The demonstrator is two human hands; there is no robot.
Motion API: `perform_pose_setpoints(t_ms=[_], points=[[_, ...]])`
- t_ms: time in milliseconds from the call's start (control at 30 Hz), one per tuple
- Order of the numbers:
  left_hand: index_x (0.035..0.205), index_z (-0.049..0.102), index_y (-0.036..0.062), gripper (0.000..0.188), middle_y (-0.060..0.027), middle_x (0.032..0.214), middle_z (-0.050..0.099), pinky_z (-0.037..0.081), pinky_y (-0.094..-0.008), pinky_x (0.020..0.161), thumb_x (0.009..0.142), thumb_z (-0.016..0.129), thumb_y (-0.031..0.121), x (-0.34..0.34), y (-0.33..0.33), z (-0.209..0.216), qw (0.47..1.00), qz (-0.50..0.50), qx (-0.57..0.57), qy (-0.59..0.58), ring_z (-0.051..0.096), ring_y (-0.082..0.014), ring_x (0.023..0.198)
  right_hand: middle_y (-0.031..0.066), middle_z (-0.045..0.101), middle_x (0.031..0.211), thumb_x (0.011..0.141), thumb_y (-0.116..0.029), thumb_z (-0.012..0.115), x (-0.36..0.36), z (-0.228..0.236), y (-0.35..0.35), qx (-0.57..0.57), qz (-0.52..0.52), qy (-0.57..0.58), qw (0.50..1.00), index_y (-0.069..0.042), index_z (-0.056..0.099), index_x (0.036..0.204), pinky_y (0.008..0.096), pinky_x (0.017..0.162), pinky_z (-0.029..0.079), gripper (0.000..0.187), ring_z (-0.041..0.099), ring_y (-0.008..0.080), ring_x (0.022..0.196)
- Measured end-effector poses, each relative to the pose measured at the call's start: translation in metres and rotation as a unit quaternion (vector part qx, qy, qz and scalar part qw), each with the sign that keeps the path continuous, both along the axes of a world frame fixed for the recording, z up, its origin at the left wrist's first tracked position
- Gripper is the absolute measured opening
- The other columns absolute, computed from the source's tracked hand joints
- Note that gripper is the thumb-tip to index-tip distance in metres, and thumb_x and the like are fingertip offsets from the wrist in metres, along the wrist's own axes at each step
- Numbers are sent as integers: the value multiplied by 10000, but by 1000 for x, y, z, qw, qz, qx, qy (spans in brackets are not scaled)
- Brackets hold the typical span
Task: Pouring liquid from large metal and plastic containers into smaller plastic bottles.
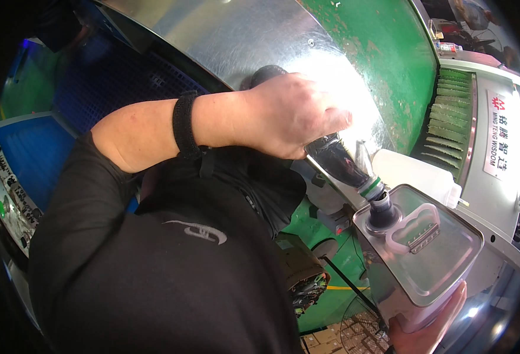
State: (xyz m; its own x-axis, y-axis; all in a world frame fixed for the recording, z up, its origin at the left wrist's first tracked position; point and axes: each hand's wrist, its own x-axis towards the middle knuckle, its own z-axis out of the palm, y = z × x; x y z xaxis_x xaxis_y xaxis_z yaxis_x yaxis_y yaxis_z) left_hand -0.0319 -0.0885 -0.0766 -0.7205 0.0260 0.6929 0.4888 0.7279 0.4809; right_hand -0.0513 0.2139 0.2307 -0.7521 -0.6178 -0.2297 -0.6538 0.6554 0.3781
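My left hand (298,112), a black band at its wrist, is closed around a dark plastic bottle (342,162). The bottle tilts neck down, its green ring (371,187) just above the round dark opening (384,215) of a rectangular metal can (443,265), and its mouth meets that opening. Whether liquid is flowing cannot be seen. A pale pinkish carry handle (413,230) rises from the can's top. Low on the right, my right hand (422,336) holds the can's side near its lower part, its fingers running up along the wall; part of this hand is cut off by the frame.
A white plastic jug (416,174) lies just behind the can. Beyond is a pale machine panel (499,153) with green bristle-like strips (448,118). A shiny metal sheet (213,35) spans the far side. Lower down are a fan (360,327) and a wire-filled bin (304,283).
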Motion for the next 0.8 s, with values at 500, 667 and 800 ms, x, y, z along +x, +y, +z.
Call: perform_pose_setpoints(t_ms=[500,667,800], points=[[1011,549,41,545,-123,892,571,489,-425,707,529,795,112,-4,-1,-2,1000,0,3,8,597,-332,837,319,357,1417,522,-189,865,-1,3,-2,16,-24,4,1000,12,248,1500,594,1101,321,1174,353,495,1319],[1015,552,39,536,-123,897,571,489,-423,710,542,792,116,-4,0,-5,1000,9,3,7,597,-331,851,314,367,1405,526,-185,861,-1,3,-5,20,-33,7,999,11,259,1497,589,1099,324,1158,358,491,1315],[1020,555,35,528,-125,897,571,489,-424,711,554,788,119,-3,-2,-1,1000,5,3,15,596,-332,846,314,377,1395,536,-196,865,0,3,-8,19,-30,6,999,12,271,1492,587,1093,329,1145,366,491,1310]])
